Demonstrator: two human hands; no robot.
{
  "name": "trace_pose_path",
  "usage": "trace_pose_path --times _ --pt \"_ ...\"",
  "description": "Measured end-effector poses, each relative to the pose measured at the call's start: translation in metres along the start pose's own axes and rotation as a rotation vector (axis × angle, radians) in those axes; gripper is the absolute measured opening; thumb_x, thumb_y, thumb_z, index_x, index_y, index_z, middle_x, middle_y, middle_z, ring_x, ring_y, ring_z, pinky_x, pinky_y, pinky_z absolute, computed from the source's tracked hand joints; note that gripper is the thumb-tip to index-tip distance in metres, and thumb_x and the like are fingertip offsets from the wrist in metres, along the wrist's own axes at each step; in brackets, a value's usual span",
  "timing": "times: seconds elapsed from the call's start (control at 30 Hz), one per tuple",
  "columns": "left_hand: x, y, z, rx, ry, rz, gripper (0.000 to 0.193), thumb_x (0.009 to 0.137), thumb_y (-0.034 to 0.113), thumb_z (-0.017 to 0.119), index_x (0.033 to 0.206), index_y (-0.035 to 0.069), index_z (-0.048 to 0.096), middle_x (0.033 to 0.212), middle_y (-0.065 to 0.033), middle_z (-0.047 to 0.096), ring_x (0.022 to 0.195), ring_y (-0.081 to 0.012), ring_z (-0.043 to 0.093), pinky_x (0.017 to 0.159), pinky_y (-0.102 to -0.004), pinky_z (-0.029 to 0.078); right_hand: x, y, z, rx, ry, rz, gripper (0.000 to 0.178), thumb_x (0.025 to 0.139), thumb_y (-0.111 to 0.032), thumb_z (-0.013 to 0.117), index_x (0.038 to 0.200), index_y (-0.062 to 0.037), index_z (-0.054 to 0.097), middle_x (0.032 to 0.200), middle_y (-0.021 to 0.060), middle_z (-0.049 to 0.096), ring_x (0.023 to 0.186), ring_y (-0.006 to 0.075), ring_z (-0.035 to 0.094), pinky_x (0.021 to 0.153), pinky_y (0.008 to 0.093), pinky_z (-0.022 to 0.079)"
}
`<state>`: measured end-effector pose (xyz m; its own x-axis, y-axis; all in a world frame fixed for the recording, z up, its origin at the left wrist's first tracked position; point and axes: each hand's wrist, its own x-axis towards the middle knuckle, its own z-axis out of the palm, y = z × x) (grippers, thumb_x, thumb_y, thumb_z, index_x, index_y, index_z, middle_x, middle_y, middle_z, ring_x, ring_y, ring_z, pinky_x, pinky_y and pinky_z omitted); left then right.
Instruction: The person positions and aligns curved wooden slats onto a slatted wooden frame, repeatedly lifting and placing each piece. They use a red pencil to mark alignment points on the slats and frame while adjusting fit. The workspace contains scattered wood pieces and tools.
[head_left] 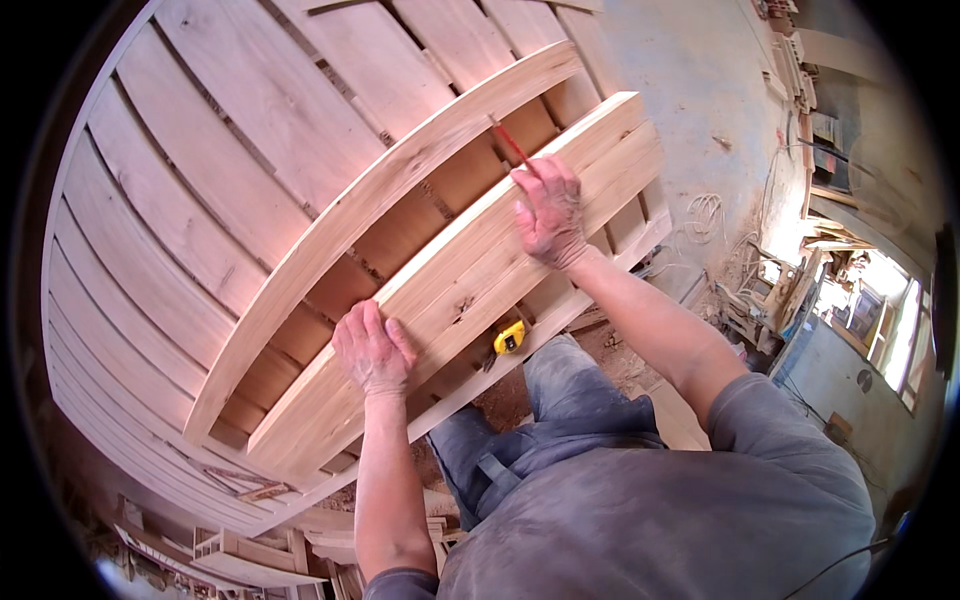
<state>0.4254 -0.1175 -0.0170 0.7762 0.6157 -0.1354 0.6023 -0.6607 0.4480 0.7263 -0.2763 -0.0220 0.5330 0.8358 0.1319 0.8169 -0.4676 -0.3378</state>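
A thick, pale wooden board (470, 255) with straight edges lies slantwise across a large slatted wooden panel (225, 165). My left hand (374, 350) grips the board's far edge toward its left end, fingers bent over the edge and thumb on top. Farther right, my right hand (550, 212) rests on the same board and pinches a red pencil (512, 142), whose far end points toward a curved wooden piece (400, 172). That curved piece arches beyond the board, a gap between them. Close to my body, a yellow tape measure (509, 337) sits on the near side of the board.
Coiled cable (703, 215) lies on the dusty floor at right. Scrap wood and clutter (790, 290) stand by the right wall, next to a bright window (900, 330). At lower left are more wooden pieces (250, 560). The panel's near rail (560, 312) runs close to my legs.
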Motion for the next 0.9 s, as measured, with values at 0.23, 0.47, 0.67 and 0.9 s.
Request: trace_pose_path --times 0.23,0.47,0.67,0.9 --pt "-0.001 0.001 -0.001 -0.017 -0.006 -0.022 0.04 0.091 0.021 0.062 0.128 0.006 0.055 0.124 -0.0158 0.059 0.114 -0.0379 0.055 0.101 -0.0516 0.041 -0.001 -0.001 0.001 -0.016 -0.015 0.004 0.053 0.082 -0.017 0.062 0.134 -0.0066 0.058 0.138 0.0158 0.05 0.135 0.0381 0.042 0.114 0.0505 0.033" --pt "-0.002 -0.003 -0.001 -0.094 0.061 0.012 0.041 0.089 0.015 0.064 0.129 0.006 0.056 0.13 -0.0175 0.057 0.12 -0.0397 0.054 0.106 -0.0527 0.04 0.0 -0.003 0.0 -0.038 -0.025 0.009 0.055 0.08 -0.019 0.063 0.134 -0.0071 0.057 0.138 0.0149 0.05 0.135 0.0379 0.042 0.113 0.051 0.034" --pt "0.043 -0.022 -0.032 0.067 0.404 0.073 0.068 0.079 0.007 0.071 0.143 0.004 0.047 0.151 -0.0198 0.046 0.14 -0.0443 0.041 0.119 -0.0563 0.032 -0.003 -0.001 0.001 -0.022 -0.014 0.024 0.056 0.08 -0.019 0.064 0.134 -0.0065 0.056 0.138 0.0153 0.05 0.135 0.038 0.043 0.114 0.0508 0.034" --pt "0.101 -0.082 -0.062 0.087 -0.081 -0.05 0.071 0.069 -0.002 0.07 0.139 0.002 0.059 0.127 -0.0193 0.067 0.118 -0.0372 0.063 0.104 -0.046 0.05 -0.001 0.0 -0.001 0.029 0.026 0.023 0.058 0.08 -0.016 0.064 0.137 -0.0055 0.054 0.138 0.0157 0.05 0.134 0.0377 0.045 0.116 0.0509 0.035"
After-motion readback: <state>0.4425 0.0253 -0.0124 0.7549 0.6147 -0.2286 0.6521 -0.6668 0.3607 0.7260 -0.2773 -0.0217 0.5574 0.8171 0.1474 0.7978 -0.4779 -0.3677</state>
